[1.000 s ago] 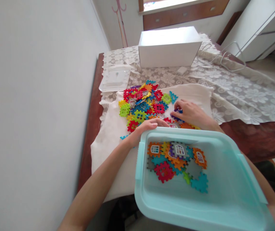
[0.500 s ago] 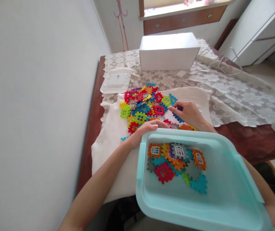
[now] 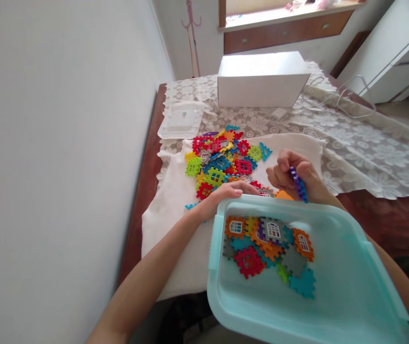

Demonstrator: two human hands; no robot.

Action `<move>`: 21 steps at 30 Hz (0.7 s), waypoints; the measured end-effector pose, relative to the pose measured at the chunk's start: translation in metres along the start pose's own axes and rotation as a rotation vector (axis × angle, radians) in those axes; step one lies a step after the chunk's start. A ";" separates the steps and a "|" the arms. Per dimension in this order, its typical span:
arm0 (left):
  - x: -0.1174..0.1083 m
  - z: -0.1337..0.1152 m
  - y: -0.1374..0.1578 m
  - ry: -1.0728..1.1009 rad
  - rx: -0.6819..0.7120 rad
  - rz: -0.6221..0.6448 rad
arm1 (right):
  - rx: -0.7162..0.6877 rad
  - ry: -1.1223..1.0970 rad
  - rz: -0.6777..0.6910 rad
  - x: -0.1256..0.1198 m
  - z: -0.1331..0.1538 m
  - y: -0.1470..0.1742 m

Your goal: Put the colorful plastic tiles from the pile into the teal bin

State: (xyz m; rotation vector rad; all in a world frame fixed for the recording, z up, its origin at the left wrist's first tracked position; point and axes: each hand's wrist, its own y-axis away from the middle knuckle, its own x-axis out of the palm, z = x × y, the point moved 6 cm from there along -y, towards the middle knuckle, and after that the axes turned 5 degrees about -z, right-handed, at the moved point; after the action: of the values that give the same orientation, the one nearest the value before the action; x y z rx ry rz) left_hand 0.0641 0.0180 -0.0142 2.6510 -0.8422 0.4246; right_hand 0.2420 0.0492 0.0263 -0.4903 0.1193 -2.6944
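A light turquoise plastic bin (image 3: 333, 286) is tilted toward me below the edge of the cloth. Interlocking notched tiles, among them a red one (image 3: 249, 262) and a blue one (image 3: 303, 283), lie inside it. My left hand (image 3: 227, 193) grips the bin's far rim at its left corner, its fingers partly hidden behind it. Just beyond the rim, my right hand (image 3: 292, 174) pinches a purple-blue building tile (image 3: 299, 185), held edge-on. To the left of that hand, a heap of colourful tiles (image 3: 218, 165) rests on a white cloth (image 3: 168, 234).
A white box (image 3: 261, 88) stands at the back of the table, on a floral lace tablecloth (image 3: 250, 122). A white tray-like lid (image 3: 182, 122) lies at the back left. A wall (image 3: 64, 143) runs along the left side. A white cable (image 3: 354, 107) lies at the right.
My right hand has picked up the purple-blue tile from the cloth and drawn it back toward the bin. My left hand stays on the rim. The whole view has shifted slightly.
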 end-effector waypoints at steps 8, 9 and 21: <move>-0.001 0.003 0.000 0.016 -0.019 0.001 | 0.058 -0.049 0.273 0.012 -0.003 0.006; -0.001 0.002 0.000 0.014 -0.019 0.003 | 0.052 -0.035 0.307 0.011 -0.003 0.007; -0.001 0.001 0.000 0.025 -0.008 0.002 | 0.011 0.078 0.511 0.015 0.002 0.004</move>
State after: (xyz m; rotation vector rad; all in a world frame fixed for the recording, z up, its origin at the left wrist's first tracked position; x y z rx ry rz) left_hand 0.0640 0.0184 -0.0150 2.6324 -0.8376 0.4529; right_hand 0.2316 0.0394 0.0322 -0.3002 0.2185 -2.2104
